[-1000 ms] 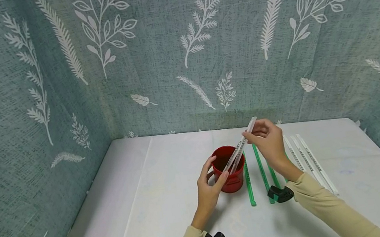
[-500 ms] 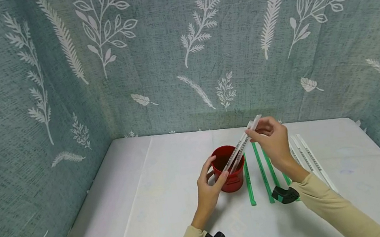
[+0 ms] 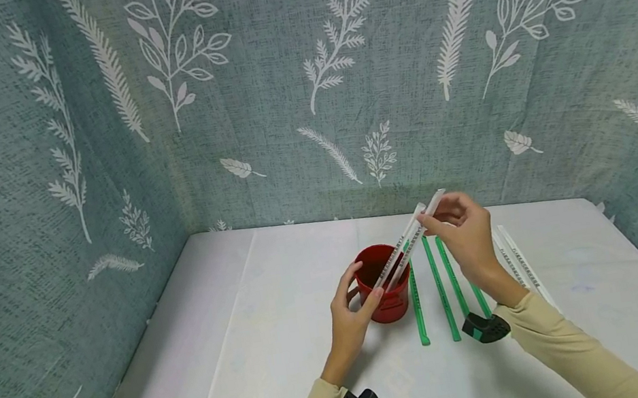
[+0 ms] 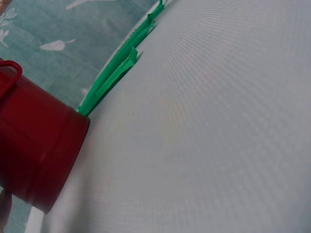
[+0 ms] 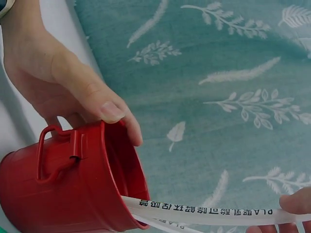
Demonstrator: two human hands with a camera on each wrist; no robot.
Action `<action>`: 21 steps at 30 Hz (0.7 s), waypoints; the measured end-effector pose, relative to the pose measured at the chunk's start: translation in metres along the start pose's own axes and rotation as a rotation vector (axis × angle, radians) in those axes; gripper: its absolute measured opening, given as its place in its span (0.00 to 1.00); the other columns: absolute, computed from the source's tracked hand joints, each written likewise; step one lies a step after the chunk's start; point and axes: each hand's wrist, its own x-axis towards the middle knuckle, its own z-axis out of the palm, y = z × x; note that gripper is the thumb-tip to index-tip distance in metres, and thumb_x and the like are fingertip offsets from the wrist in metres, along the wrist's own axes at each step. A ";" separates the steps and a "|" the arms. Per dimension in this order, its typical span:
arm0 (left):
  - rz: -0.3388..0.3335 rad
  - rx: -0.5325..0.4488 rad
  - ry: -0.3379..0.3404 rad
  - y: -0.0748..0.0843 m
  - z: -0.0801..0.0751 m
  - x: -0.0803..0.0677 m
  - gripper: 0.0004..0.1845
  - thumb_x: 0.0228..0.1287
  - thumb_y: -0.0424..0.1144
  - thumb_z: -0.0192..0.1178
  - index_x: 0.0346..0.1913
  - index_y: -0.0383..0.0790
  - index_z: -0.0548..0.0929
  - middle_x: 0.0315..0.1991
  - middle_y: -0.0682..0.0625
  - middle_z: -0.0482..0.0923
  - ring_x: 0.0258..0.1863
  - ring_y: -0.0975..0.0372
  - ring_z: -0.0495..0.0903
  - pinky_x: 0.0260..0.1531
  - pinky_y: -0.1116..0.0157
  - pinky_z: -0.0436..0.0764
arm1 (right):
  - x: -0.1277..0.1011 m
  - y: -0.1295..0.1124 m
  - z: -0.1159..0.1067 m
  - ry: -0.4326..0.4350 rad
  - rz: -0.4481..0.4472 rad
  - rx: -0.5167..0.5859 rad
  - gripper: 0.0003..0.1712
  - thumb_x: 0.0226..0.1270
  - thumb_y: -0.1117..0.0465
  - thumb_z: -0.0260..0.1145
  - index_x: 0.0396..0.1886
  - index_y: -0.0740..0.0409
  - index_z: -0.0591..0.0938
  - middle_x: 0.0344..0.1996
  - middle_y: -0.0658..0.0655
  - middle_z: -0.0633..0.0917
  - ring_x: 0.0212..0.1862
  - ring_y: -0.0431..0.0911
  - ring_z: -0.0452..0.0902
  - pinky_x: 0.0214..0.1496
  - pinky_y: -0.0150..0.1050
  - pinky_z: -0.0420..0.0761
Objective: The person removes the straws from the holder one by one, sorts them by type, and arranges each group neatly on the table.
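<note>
Since a second ago my right hand (image 3: 465, 232) has drifted right, fingers pinching the upper end of a white wrapped straw (image 3: 409, 242) leaning in the red bucket (image 3: 386, 284) on the tabletop (image 3: 291, 341), while my left hand (image 3: 353, 311) grips the bucket's rim.

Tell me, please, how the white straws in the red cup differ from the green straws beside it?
The white straws lean tilted with their lower ends inside the red cup; the green straws lie flat on the table. The right hand pinches a white straw's top; no hand touches the green ones. The white wrappers carry dark print; none is legible on the green. Both are long, thin and wrapped.
</note>
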 end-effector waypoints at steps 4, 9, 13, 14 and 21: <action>0.003 0.009 -0.001 0.000 0.000 0.000 0.29 0.61 0.31 0.61 0.65 0.32 0.67 0.64 0.40 0.67 0.62 0.51 0.65 0.55 0.45 0.70 | 0.000 -0.005 -0.002 0.010 -0.024 -0.006 0.17 0.57 0.70 0.69 0.44 0.70 0.74 0.32 0.60 0.82 0.33 0.43 0.80 0.34 0.39 0.83; 0.004 0.010 0.002 0.000 0.000 0.001 0.29 0.61 0.31 0.61 0.65 0.32 0.67 0.64 0.40 0.67 0.62 0.51 0.66 0.55 0.46 0.70 | 0.002 -0.009 -0.006 0.030 -0.028 0.003 0.18 0.57 0.70 0.70 0.43 0.66 0.72 0.31 0.56 0.83 0.33 0.43 0.81 0.34 0.38 0.83; -0.001 0.009 0.000 0.000 0.001 0.001 0.29 0.61 0.31 0.62 0.65 0.33 0.67 0.64 0.41 0.67 0.62 0.51 0.66 0.55 0.46 0.70 | 0.004 -0.013 -0.012 0.059 -0.010 0.065 0.18 0.56 0.73 0.69 0.43 0.63 0.71 0.31 0.54 0.84 0.34 0.44 0.82 0.35 0.37 0.83; -0.003 0.010 -0.001 0.000 0.001 0.001 0.29 0.61 0.32 0.62 0.65 0.33 0.68 0.64 0.41 0.67 0.62 0.51 0.66 0.56 0.46 0.70 | 0.005 -0.014 -0.013 0.066 -0.006 0.082 0.19 0.55 0.73 0.69 0.43 0.62 0.70 0.32 0.54 0.84 0.34 0.44 0.82 0.35 0.36 0.83; -0.011 0.002 0.001 0.000 0.001 0.000 0.29 0.61 0.31 0.61 0.65 0.33 0.68 0.64 0.40 0.67 0.62 0.51 0.65 0.55 0.45 0.69 | 0.006 -0.021 -0.025 0.099 -0.011 0.116 0.22 0.55 0.73 0.69 0.46 0.60 0.69 0.32 0.56 0.83 0.34 0.44 0.83 0.35 0.35 0.83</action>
